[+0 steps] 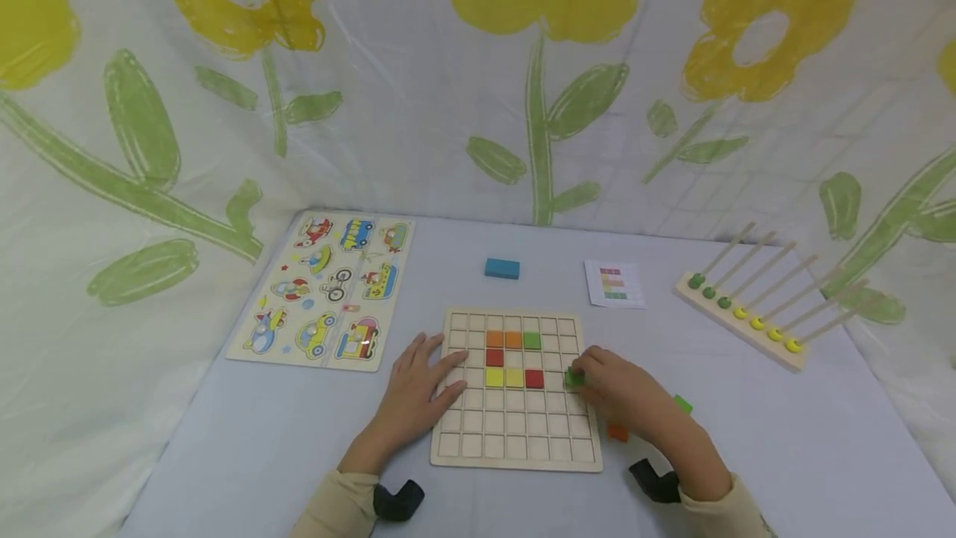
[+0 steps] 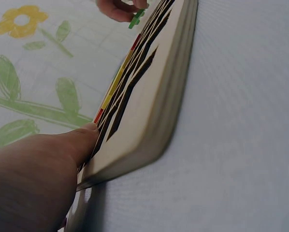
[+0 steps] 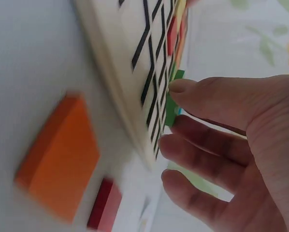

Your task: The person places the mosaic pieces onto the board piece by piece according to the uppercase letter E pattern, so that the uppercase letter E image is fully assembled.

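The counter (image 1: 224,438), pale and smooth, carried a wooden board (image 1: 515,465), light, flat and round-cornered, divided into square cells. The left hand (image 1: 418,393) grasped nothing; it lay spread at the board's left edge, thumb and forefinger on the wood. Light pressure there seemed the best way to keep the grid from sliding. The right hand (image 1: 616,384) pinched a green tile over the board's right side; whether the tile touched the wood, I could not tell. Gripping it by its edges and squaring it level with a cell before letting go looked the surest method. A thin paper card (image 1: 631,281), printed with coloured squares, lay beyond the board's far right corner. Smallest were the tiles, flat and crisp-edged: the green tile (image 1: 573,378), seven set tiles (image 1: 495,377) within the board, and an orange tile (image 1: 617,432) just beside its right edge.
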The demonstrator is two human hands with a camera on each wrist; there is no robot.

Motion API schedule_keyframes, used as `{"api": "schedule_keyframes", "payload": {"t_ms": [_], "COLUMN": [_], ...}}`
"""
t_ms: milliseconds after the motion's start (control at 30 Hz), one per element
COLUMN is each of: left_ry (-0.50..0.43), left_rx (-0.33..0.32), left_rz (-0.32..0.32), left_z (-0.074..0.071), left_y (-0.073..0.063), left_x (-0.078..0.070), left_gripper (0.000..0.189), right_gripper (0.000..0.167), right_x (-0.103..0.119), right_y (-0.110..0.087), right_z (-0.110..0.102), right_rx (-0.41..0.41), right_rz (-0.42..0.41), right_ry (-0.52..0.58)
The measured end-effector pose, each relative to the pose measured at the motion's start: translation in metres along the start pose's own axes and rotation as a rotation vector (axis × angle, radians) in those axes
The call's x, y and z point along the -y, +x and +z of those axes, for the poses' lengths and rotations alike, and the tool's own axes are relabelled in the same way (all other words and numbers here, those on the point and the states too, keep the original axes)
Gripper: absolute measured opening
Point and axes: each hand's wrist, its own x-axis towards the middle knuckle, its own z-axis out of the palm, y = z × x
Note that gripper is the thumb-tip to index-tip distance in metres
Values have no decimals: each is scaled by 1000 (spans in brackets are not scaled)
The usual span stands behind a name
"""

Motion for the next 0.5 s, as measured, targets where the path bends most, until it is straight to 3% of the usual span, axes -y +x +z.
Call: {"api": "schedule_keyframes", "payload": {"t_ms": [333,500], "left_ry": [-4,-1], "left_rx": [-16,-11], "left_rz": [23,18], "left_z": [0,-1], "left_y": [0,0], "left_x": [0,-1], "left_gripper": [43,43], "right_gripper": [22,21], "right_x": [39,51], "right_y": [21,30], "right_z": [12,18], "right_rx": [16,51], "right_rz": [-175,-207], "right_ry": [-3,-8]}}
